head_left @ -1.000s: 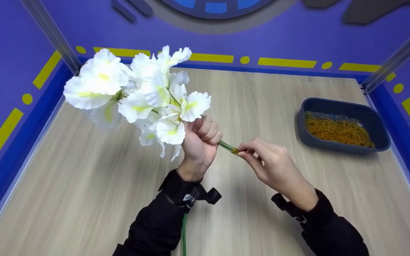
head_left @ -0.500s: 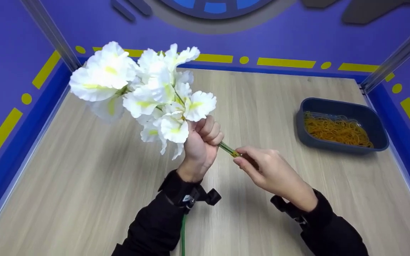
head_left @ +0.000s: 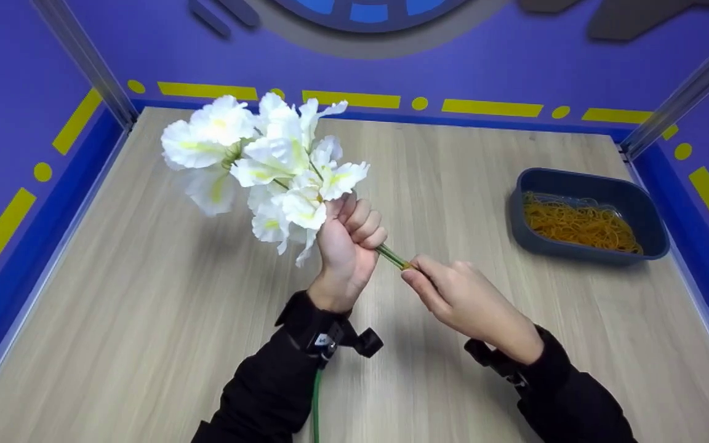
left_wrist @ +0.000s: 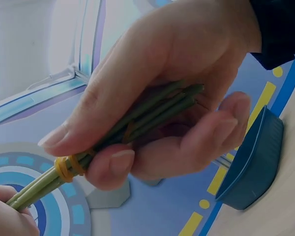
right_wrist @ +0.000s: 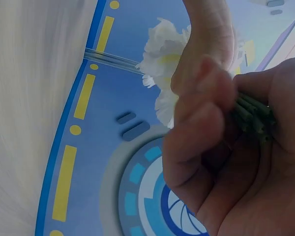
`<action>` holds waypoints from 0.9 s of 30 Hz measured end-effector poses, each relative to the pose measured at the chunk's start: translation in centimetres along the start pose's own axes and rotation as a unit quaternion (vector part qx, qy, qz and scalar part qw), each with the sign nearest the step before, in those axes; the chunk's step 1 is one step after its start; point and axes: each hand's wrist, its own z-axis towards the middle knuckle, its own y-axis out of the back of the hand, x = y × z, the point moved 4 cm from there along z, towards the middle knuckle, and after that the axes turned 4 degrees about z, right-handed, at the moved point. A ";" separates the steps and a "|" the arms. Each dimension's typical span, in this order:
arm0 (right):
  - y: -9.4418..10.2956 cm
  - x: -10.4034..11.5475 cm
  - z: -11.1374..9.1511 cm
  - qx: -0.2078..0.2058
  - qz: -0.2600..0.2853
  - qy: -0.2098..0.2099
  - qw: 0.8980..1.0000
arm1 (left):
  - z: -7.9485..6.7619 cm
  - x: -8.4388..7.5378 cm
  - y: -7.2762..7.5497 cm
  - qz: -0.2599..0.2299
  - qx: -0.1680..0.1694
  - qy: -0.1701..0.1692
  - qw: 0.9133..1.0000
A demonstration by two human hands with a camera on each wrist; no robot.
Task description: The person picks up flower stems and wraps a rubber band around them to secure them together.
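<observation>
My left hand [head_left: 351,246] grips a bunch of artificial white flowers [head_left: 280,160] by the green stems [head_left: 393,256], just below the blooms. The petals have yellow centres and lean up to the left. Toward the stems' lower end, my right hand [head_left: 462,298] curls round them, thumb and fingers closed on the bundle. A yellow rubber band [left_wrist: 69,167] is wound several times about the stems right at the right thumb and fingertip. In the left wrist view the cut stem ends [left_wrist: 191,93] lie inside the right palm.
On the right of the wooden table [head_left: 453,184] stands a dark blue-grey bin [head_left: 650,227] holding many yellow rubber bands [head_left: 582,224]. Blue panels [head_left: 484,67] wall the back and sides. A green stem-like piece [head_left: 316,406] shows beside the left sleeve.
My right hand has gone from pinching at the band with its fingertips to wrapping round the stem ends. The blooms have tipped, shifting somewhat right. My left hand keeps its grip.
</observation>
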 end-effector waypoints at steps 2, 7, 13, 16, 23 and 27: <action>0.0 0.0 0.0 -0.002 -0.008 0.004 1.000 | 0.1 0.0 0.1 -0.004 -0.007 0.004 1.000; -0.1 -0.2 0.2 0.004 -0.004 0.001 1.000 | 0.3 0.1 0.2 -0.009 -0.017 0.006 1.000; -0.2 -0.4 0.2 0.005 0.002 -0.002 1.000 | 0.5 0.2 0.5 -0.010 -0.020 0.011 1.000; -0.2 -0.4 0.3 0.001 0.008 -0.006 1.000 | 0.6 0.2 0.7 -0.004 -0.029 0.013 0.999; -0.2 -0.5 0.4 -0.016 0.010 0.020 1.000 | 0.6 0.1 0.6 0.069 -0.028 0.047 0.996; -0.7 -0.7 0.4 0.017 0.039 0.024 0.999 | 0.5 0.3 0.4 0.106 -0.001 0.090 0.990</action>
